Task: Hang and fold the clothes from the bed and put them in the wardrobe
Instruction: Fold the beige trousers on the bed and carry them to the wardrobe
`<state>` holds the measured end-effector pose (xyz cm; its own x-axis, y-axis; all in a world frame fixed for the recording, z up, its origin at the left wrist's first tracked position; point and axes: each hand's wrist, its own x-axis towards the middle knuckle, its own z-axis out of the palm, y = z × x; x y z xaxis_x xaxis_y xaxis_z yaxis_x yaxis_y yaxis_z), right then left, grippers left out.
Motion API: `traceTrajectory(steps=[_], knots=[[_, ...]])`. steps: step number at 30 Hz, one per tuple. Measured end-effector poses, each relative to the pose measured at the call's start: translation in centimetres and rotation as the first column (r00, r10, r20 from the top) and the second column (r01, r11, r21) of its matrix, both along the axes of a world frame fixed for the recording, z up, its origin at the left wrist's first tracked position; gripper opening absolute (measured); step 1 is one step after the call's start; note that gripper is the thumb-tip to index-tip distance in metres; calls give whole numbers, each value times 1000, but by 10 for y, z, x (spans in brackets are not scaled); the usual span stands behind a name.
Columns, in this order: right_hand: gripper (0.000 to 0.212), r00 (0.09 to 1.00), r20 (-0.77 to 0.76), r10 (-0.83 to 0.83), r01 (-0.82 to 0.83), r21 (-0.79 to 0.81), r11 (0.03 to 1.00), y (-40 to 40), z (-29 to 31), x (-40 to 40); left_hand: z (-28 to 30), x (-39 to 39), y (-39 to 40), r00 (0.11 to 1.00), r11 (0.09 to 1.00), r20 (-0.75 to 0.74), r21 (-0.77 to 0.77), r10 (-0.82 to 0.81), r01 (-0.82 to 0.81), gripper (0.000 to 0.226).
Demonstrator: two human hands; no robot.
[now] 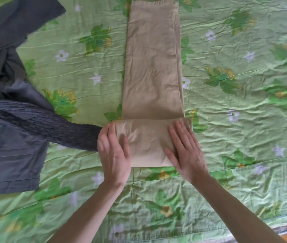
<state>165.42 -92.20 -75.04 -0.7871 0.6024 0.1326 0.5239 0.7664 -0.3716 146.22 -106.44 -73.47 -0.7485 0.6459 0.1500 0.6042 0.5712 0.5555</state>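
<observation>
— Both palms flat, nothing pinched: my left hand (113,155) and right hand (185,151) press straight-fingered on the folded near end of the beige trousers (152,67).

— Where do the trousers lie?

— Lengthwise on the green flowered bedsheet (244,120), legs running away from me. Grey clothes (11,120) are heaped to my left, one knitted sleeve reaching my left hand

Two bare forearms and hands — left hand (114,153), right hand (186,149) — no sleeves, rings or watch visible.
</observation>
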Motion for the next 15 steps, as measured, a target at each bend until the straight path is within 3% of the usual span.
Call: traceTrajectory(steps=[3, 5, 11, 15], knots=[[72, 999, 53, 7, -5, -40, 999, 2, -8, 2, -6, -5, -4, 927, 933, -111, -63, -359, 354, 50], [74, 998, 63, -9, 16, -119, 993, 3, -13, 3, -13, -9, -9, 878, 883, -95, -98, -468, 460, 50], [80, 995, 79, -53, 71, -251, 965, 7, -21, -3, -23, -27, -14, 751, 700, -26, -383, -660, 602, 112], [84, 989, 147, -14, 46, -221, 974, 7, -12, -1, -17, -26, -6, 721, 624, -27, -526, -692, 579, 132]])
